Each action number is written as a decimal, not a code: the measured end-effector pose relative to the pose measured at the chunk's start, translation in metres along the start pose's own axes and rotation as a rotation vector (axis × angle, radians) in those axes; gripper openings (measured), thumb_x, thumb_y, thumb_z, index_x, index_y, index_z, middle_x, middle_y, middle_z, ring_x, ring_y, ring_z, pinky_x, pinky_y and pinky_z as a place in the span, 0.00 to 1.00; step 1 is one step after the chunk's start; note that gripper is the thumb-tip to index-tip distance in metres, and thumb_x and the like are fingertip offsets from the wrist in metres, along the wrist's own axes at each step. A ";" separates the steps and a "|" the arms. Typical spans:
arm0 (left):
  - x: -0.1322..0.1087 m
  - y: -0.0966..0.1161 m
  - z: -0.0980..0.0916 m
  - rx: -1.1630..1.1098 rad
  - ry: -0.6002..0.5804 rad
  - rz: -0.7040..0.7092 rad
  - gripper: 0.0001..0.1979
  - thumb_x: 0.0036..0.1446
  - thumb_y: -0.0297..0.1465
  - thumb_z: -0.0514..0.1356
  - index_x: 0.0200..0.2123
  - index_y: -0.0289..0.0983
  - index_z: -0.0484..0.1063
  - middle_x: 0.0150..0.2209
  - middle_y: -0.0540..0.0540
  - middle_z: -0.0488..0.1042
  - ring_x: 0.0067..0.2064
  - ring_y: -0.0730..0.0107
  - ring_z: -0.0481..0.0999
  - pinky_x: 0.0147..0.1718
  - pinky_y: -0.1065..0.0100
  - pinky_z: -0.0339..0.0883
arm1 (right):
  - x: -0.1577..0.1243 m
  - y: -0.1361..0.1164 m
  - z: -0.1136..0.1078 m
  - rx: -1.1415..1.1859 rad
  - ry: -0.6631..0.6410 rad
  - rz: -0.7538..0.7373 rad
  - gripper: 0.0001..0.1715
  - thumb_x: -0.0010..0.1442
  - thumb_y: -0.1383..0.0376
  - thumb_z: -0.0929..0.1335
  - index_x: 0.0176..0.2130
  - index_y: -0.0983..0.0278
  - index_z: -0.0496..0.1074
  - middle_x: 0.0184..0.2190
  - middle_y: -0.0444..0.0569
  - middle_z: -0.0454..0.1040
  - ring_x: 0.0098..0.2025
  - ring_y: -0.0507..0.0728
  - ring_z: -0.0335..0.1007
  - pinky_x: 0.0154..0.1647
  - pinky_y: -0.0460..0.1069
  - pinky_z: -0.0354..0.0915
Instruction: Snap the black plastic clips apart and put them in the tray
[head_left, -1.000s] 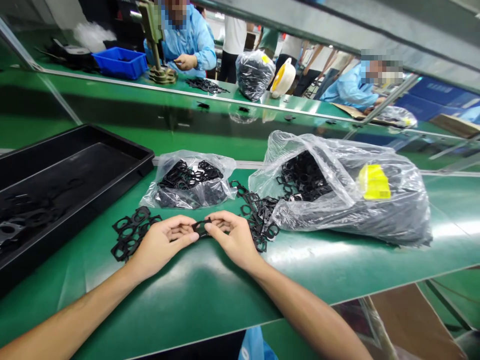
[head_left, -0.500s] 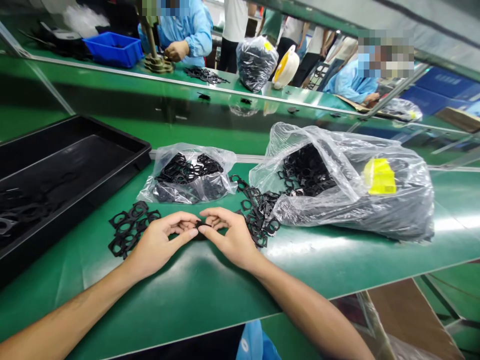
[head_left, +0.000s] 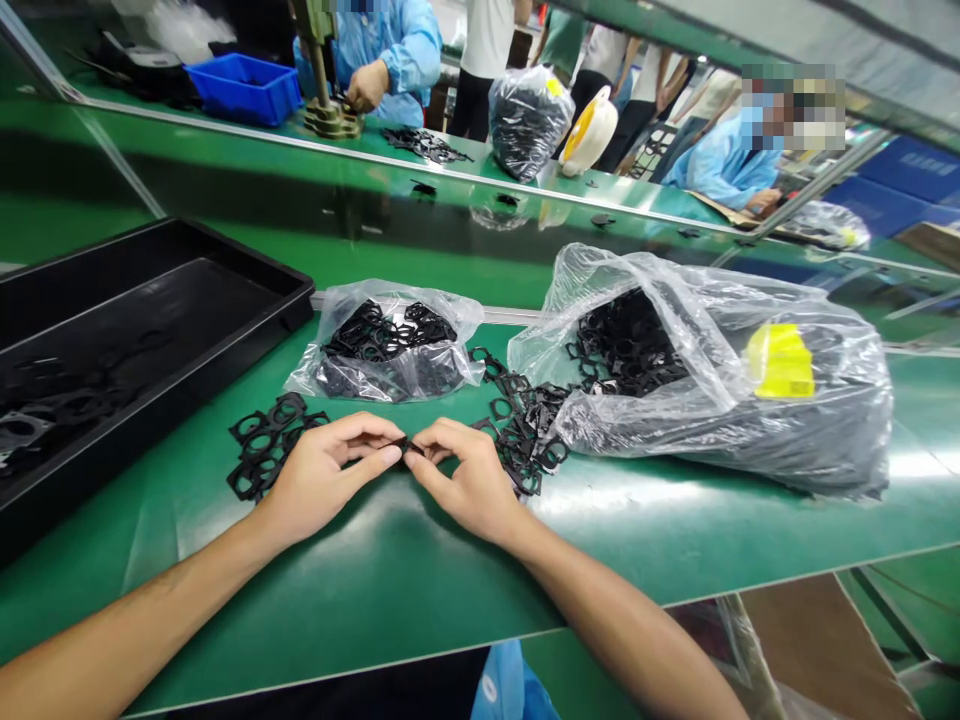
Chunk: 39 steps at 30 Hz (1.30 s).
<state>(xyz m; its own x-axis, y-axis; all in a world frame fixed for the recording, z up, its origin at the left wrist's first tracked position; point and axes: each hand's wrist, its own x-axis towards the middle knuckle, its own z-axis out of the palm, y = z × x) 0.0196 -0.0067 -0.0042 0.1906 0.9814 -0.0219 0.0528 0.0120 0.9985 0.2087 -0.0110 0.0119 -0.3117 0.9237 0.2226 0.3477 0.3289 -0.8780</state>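
Note:
Between my two hands is a small black plastic part (head_left: 406,446), mostly covered by the fingertips. My left hand (head_left: 324,475) pinches its left end between thumb and fingers, and my right hand (head_left: 466,475) pinches the right end. Left of my left hand lies a pile of black ring-shaped parts (head_left: 259,440) on the green table (head_left: 360,620). Past my right hand, more loose black parts (head_left: 525,425) spill from a large clear plastic bag (head_left: 750,430) with a yellow label. A smaller clear bag (head_left: 390,375) of black parts sits behind my hands.
A long black tray (head_left: 247,330) with some parts in it stands at the left. Beyond a low divider, a co-worker in a blue sleeve (head_left: 409,60) works beside a metal press (head_left: 326,110), a blue bin (head_left: 244,90) and another filled bag (head_left: 529,125). Another person sits farther right.
My fingers have shifted slightly around the black plastic part, which both hands still hold. The whole view has moved a little, so the surroundings appear farther right.

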 end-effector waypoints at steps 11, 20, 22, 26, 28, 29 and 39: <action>0.000 -0.001 -0.001 0.030 -0.025 -0.021 0.09 0.52 0.35 0.68 0.35 0.38 0.76 0.34 0.49 0.79 0.35 0.71 0.80 0.39 0.73 0.76 | -0.002 0.002 0.000 0.084 0.045 0.033 0.05 0.61 0.66 0.72 0.36 0.63 0.81 0.31 0.48 0.77 0.33 0.53 0.73 0.35 0.47 0.71; -0.001 0.001 -0.001 -0.030 0.008 -0.074 0.14 0.48 0.38 0.72 0.35 0.37 0.76 0.33 0.47 0.80 0.35 0.67 0.81 0.37 0.69 0.77 | 0.000 -0.003 -0.002 0.118 0.042 0.076 0.07 0.61 0.64 0.72 0.32 0.65 0.79 0.30 0.47 0.75 0.31 0.51 0.71 0.35 0.46 0.69; -0.001 0.002 -0.002 -0.072 -0.007 -0.101 0.16 0.46 0.38 0.73 0.35 0.36 0.76 0.33 0.46 0.81 0.35 0.66 0.81 0.38 0.68 0.77 | 0.001 -0.003 -0.003 0.171 0.018 0.119 0.09 0.61 0.63 0.71 0.31 0.65 0.78 0.30 0.46 0.74 0.31 0.51 0.70 0.35 0.46 0.69; 0.001 0.006 -0.002 -0.114 -0.023 -0.156 0.17 0.44 0.38 0.74 0.34 0.36 0.76 0.30 0.46 0.80 0.32 0.69 0.80 0.34 0.71 0.76 | 0.003 -0.003 -0.004 0.321 -0.028 0.224 0.17 0.58 0.53 0.74 0.30 0.64 0.77 0.30 0.45 0.72 0.31 0.51 0.69 0.33 0.45 0.68; 0.002 0.008 -0.003 -0.123 -0.022 -0.178 0.17 0.43 0.38 0.74 0.33 0.35 0.76 0.29 0.46 0.80 0.30 0.70 0.79 0.33 0.71 0.75 | 0.005 -0.002 -0.004 0.389 -0.039 0.266 0.21 0.54 0.49 0.75 0.30 0.64 0.77 0.29 0.45 0.72 0.31 0.51 0.69 0.32 0.46 0.68; 0.003 0.009 -0.003 -0.130 -0.023 -0.185 0.17 0.43 0.37 0.74 0.33 0.35 0.76 0.29 0.47 0.80 0.30 0.70 0.79 0.33 0.71 0.75 | 0.005 -0.001 -0.003 0.429 -0.046 0.282 0.22 0.52 0.48 0.76 0.30 0.64 0.77 0.29 0.45 0.72 0.30 0.51 0.70 0.32 0.46 0.68; 0.002 0.011 -0.003 -0.182 -0.097 -0.236 0.16 0.44 0.36 0.74 0.33 0.35 0.76 0.30 0.46 0.81 0.31 0.68 0.80 0.34 0.69 0.76 | 0.008 0.000 -0.003 0.631 -0.192 0.419 0.26 0.49 0.46 0.77 0.30 0.65 0.73 0.24 0.43 0.75 0.27 0.50 0.70 0.33 0.46 0.67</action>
<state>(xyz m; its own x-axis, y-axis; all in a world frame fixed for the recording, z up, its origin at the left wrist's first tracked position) 0.0174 -0.0034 0.0071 0.2870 0.9247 -0.2503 -0.0682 0.2803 0.9575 0.2085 -0.0029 0.0147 -0.4328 0.8773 -0.2077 -0.0801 -0.2669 -0.9604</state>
